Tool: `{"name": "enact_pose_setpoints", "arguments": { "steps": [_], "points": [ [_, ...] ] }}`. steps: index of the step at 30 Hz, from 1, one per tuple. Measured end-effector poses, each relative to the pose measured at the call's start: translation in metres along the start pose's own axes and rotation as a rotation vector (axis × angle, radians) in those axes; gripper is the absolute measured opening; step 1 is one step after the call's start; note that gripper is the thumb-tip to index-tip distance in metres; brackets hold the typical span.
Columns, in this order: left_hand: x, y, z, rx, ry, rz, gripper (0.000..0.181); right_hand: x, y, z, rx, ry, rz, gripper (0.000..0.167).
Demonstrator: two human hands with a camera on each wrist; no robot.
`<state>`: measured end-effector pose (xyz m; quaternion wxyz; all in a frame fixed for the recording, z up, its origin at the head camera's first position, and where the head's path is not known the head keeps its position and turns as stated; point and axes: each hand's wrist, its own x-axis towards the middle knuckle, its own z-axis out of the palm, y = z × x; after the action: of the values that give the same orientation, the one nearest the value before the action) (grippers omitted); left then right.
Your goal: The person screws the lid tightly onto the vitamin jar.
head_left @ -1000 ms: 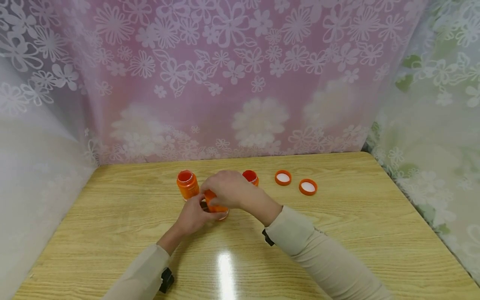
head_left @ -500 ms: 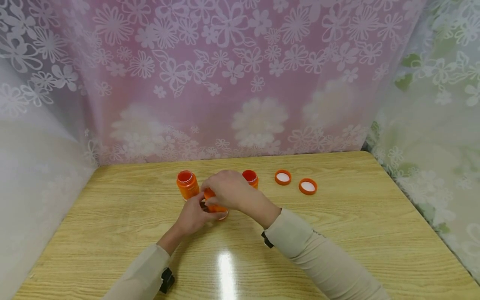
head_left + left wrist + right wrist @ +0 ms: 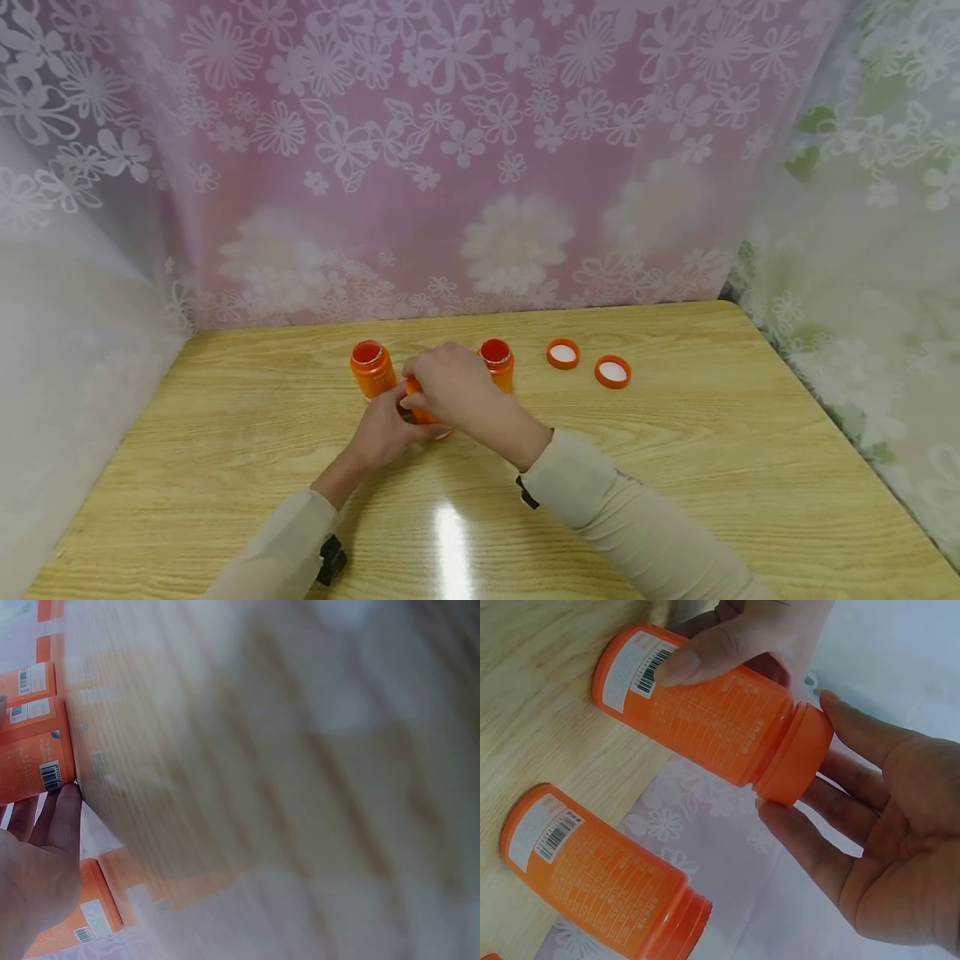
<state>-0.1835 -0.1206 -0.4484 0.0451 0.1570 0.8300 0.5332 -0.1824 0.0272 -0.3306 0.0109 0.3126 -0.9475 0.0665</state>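
An orange plastic bottle stands on the table between both hands, its barcode label facing the right wrist camera. My left hand grips the bottle's body low down, with the thumb across the label. From above, my right hand pinches the orange screw cap on the bottle's neck between thumb and fingers. In the head view the right hand hides most of that cap. An uncapped orange bottle stands just left of it, and another uncapped bottle is to the right, behind the right hand.
Two orange caps, one nearer the back and one further right, lie with their white liners up. The wooden table ends at floral curtains behind and at the sides.
My right hand has turned slightly at the cap, its wrist shifting left and down, so more of the right uncapped bottle shows. The left hand keeps its grip on the bottle.
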Motion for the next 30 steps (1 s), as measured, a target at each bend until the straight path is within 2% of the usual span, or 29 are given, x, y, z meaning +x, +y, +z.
{"name": "enact_pose_setpoints", "arguments": {
  "steps": [5,12,30],
  "points": [
    [-0.001,-0.001,-0.001,-0.010,0.001,0.019,0.043,-0.001,-0.005,0.002,-0.037,0.004,0.054,0.028],
    [0.000,-0.002,0.000,0.045,0.012,0.018,0.042,-0.001,-0.011,0.006,-0.073,-0.011,0.150,0.031],
    [0.000,-0.001,0.000,0.063,0.013,0.024,0.041,-0.002,-0.010,0.010,-0.071,0.071,0.162,0.040]
  ]
}}
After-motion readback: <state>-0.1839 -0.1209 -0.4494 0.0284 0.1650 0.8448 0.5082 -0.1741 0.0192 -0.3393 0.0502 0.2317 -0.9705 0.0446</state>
